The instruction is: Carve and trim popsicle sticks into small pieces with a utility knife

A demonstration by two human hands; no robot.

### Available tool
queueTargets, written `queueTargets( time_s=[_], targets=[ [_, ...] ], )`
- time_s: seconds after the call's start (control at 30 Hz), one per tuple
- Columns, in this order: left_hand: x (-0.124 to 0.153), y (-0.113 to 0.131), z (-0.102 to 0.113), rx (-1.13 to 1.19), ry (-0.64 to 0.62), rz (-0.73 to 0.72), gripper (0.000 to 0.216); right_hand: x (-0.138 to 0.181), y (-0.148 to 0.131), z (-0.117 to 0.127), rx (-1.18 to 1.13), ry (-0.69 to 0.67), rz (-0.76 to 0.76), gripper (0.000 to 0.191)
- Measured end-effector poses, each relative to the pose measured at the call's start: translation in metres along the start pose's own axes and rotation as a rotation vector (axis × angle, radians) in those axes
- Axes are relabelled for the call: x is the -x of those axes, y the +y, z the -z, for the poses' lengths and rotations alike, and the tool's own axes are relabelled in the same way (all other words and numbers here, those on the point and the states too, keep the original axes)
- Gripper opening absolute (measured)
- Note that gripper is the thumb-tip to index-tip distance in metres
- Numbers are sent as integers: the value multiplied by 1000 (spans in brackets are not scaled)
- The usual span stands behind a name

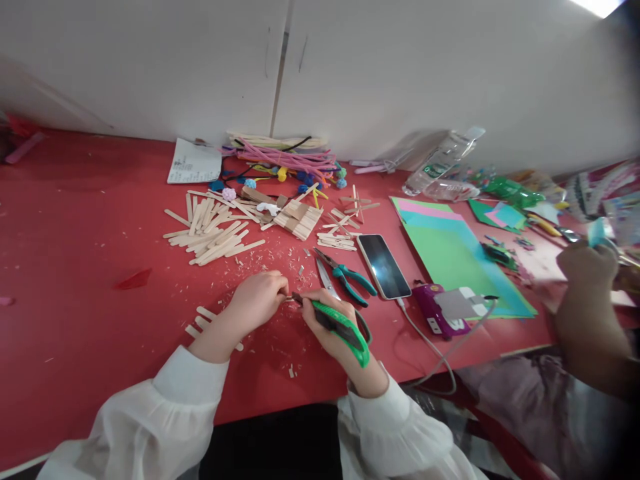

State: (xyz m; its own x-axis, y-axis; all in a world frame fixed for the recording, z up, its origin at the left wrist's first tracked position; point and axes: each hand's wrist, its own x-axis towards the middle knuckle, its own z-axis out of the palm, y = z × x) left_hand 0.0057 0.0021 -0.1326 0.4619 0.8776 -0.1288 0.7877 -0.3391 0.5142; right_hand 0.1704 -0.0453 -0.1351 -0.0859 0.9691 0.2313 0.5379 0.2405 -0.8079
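Note:
My right hand (327,327) is closed round a green box cutter (345,328), its tip pointing left. Between my left hand (261,298) and the cutter's tip a short bit of wooden stick (289,299) shows, pinched in my left fingers; most of it is hidden. Pale wood shavings (270,257) are strewn on the red table round both hands. Beneath my left wrist lie a few craft sticks (204,322), partly covered by the arm. Just beyond my right hand are scissors (326,279), partly hidden, and teal-handled pliers (350,277).
Behind my hands lie a heap of craft sticks (210,230), a glued stick piece (299,219) and pink pipe cleaners (290,157). Rightward are a phone (383,265) on a cable, a purple box (437,310), coloured paper (445,247), a bottle (443,160) and another person's hand (590,267).

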Motion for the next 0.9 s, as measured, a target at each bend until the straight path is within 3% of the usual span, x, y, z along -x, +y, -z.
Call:
queueTargets(
  time_s=[0.17, 0.37, 0.57, 0.9],
  targets=[
    [1, 0, 1, -24, 13, -17, 12, -3, 9, -8, -160, 95, -190, 18],
    [1, -2, 1, -57, 24, -90, 14, 2, 11, -2, -320, 137, -300, 23],
    [0, -2, 0, -64, 27, -172, 24, 5, 6, 6, -306, 71, -280, 23],
    [2, 3, -2, -90, 61, -69, 8, 12, 11, 7, -109, 61, -179, 17]
  ],
)
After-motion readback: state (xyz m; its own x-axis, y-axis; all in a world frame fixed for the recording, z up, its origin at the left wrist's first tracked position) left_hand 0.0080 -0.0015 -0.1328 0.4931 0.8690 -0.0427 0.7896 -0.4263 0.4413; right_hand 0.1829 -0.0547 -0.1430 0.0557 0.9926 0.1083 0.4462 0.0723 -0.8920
